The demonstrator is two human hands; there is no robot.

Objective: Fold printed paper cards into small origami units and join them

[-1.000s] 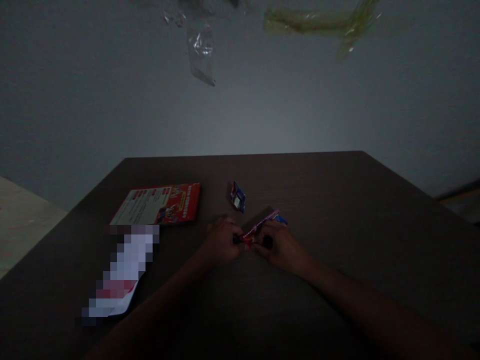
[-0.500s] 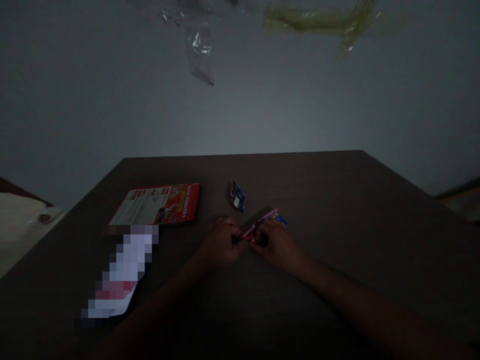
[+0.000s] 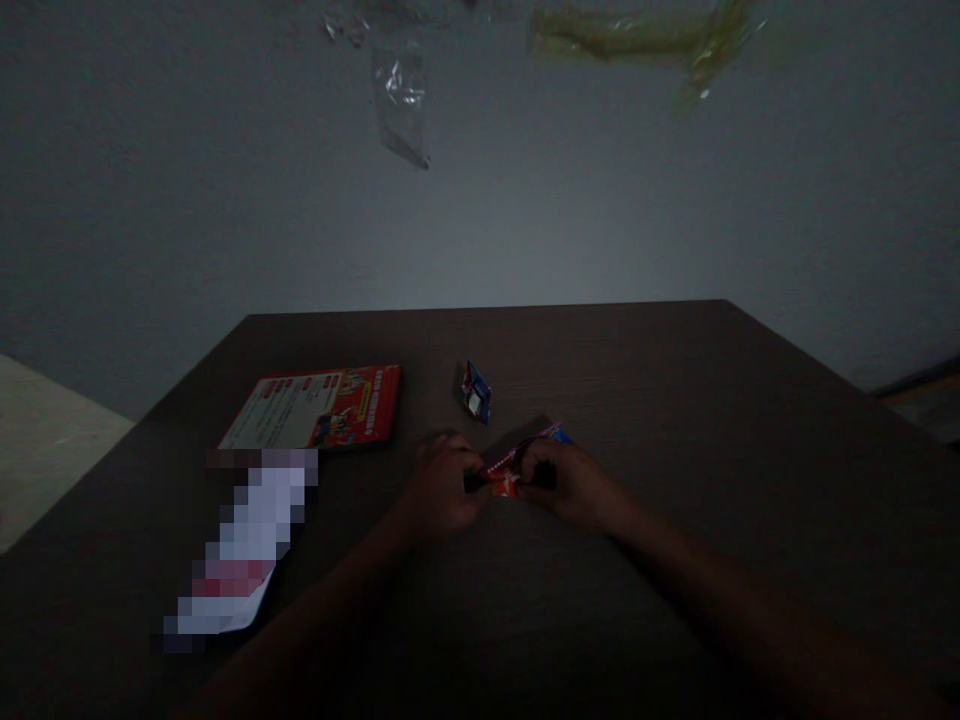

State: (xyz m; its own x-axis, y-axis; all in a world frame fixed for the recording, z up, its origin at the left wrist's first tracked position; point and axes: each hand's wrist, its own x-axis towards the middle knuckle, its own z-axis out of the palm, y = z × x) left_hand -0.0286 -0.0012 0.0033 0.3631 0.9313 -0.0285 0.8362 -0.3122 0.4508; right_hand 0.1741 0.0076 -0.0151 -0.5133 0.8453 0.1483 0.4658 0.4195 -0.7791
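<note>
Two hands (image 3: 448,488) (image 3: 576,482) pinching one wrapper (image 3: 505,484), one packet (image 3: 477,395) beyond

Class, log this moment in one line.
left hand: holding red-blue printed wrapper; right hand: holding same wrapper; beyond: small blue-red packet

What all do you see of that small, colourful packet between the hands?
The small red-orange, pink and blue packet looks thin and flexible, like plastic or foil. A pale-dotted pink strip slants up rightward to a blue corner. The left hand and right hand pinch it on or above the dark brown table. Much of it is hidden; whether it's open is unclear.
</note>
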